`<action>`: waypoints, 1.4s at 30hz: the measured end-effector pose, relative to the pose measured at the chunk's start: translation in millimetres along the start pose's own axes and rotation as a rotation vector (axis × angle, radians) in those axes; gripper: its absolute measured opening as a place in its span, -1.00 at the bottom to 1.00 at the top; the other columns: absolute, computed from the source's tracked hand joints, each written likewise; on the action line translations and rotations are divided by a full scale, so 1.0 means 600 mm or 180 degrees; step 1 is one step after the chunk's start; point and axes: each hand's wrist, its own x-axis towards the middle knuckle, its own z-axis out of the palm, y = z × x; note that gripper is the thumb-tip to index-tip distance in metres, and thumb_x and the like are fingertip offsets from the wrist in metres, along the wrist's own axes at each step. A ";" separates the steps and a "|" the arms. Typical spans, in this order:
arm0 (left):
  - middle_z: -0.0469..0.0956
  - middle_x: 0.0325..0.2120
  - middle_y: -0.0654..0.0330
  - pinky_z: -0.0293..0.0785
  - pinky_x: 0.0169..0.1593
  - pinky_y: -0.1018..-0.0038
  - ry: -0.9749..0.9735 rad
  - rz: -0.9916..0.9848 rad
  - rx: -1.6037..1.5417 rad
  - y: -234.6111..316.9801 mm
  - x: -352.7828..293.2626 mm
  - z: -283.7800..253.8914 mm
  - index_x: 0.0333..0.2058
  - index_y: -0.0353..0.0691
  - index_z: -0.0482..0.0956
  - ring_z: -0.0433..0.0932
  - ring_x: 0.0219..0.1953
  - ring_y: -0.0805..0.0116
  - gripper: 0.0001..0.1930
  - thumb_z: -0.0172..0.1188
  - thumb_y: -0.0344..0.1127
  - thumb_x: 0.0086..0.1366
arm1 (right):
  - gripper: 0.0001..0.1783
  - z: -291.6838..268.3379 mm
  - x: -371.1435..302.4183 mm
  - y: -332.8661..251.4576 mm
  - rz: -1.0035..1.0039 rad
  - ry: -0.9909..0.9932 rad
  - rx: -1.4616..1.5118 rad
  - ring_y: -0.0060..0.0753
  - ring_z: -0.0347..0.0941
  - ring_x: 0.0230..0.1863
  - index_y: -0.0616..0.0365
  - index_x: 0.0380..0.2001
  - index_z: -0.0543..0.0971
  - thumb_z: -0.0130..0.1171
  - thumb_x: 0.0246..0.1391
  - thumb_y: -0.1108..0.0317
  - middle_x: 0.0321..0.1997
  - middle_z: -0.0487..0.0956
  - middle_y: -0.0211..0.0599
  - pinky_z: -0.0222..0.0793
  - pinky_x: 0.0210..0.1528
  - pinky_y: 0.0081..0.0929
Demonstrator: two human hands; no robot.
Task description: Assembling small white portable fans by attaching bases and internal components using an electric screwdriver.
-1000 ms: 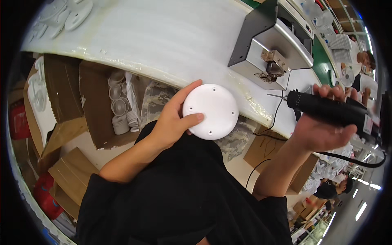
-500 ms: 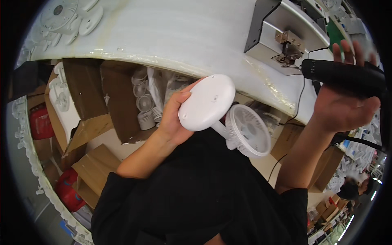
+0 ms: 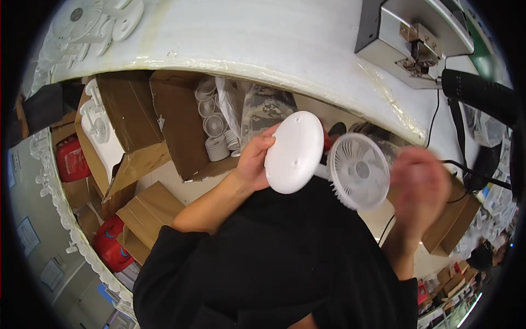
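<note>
A small white desk fan with a round base (image 3: 296, 156) and a caged head (image 3: 360, 171) is held in front of my black shirt. My left hand (image 3: 256, 159) grips the rim of the base, thumb on its flat underside and the other fingers behind. Just right of the fan head is my right hand (image 3: 421, 183), smeared by motion; its fingers cannot be made out. Above that hand, a black electric screwdriver (image 3: 476, 92) hangs at the far right, apart from it.
On the white worktable (image 3: 263, 44) stands a metal screw feeder (image 3: 408, 46). White fan parts (image 3: 93, 24) lie at the far left. Below the edge, a cardboard box (image 3: 178, 120) holds stacked round white grilles (image 3: 215, 125). A black cable (image 3: 435, 118) hangs at the right.
My right hand has let go of the black screwdriver and come down and left to beside the fan head. The fan has tilted more upright in my left hand. The whole view has shifted.
</note>
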 end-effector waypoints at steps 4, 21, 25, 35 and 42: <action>0.44 0.04 -0.06 0.39 0.10 0.38 0.0740 -0.0176 0.1248 -0.008 -0.029 0.004 0.19 -0.33 0.27 0.44 0.07 0.17 -0.45 0.04 -0.32 0.21 | -0.72 0.063 -0.047 0.026 0.0650 -0.0957 -0.0515 -0.52 0.43 -0.52 0.30 -0.26 0.61 0.33 -0.08 0.42 -0.45 0.59 -0.31 0.34 -0.45 -0.67; 0.30 -0.65 0.22 0.14 -0.50 0.49 0.0478 0.1152 0.7007 -0.037 0.050 0.104 -0.64 -0.26 0.41 0.15 -0.62 0.34 -0.76 0.03 -0.45 0.24 | -0.75 0.093 -0.061 0.063 -0.0744 -0.1302 -0.2224 -0.29 0.33 -0.63 0.19 -0.39 0.52 0.35 -0.14 0.37 -0.56 0.44 -0.30 0.26 -0.56 -0.44; 0.29 -0.69 0.23 0.13 -0.57 0.48 0.0580 0.1482 0.7205 -0.034 0.048 0.101 -0.69 -0.24 0.38 0.15 -0.68 0.33 -0.73 0.08 -0.45 0.21 | -0.73 0.109 -0.059 0.057 -0.0840 -0.1347 -0.2431 -0.31 0.35 -0.60 0.20 -0.39 0.53 0.39 -0.17 0.36 -0.54 0.47 -0.30 0.28 -0.53 -0.44; 0.29 -0.70 0.24 0.14 -0.53 0.55 0.0760 0.1572 0.5536 -0.030 0.043 0.066 -0.74 -0.25 0.35 0.17 -0.65 0.44 -0.58 -0.07 -0.36 0.36 | -0.72 0.096 -0.062 0.053 -0.0884 -0.1234 -0.1847 -0.34 0.33 -0.62 0.20 -0.37 0.54 0.37 -0.18 0.36 -0.52 0.47 -0.34 0.28 -0.54 -0.48; 0.37 -0.68 0.19 0.23 -0.46 0.54 0.1311 0.1074 0.3937 -0.026 0.036 0.031 -0.64 -0.26 0.43 0.27 -0.61 0.41 -0.55 -0.20 -0.27 0.44 | -0.67 0.073 -0.083 0.068 -0.0406 -0.1268 -0.1529 -0.38 0.33 -0.61 0.21 -0.30 0.56 0.38 -0.20 0.38 -0.49 0.50 -0.34 0.29 -0.53 -0.51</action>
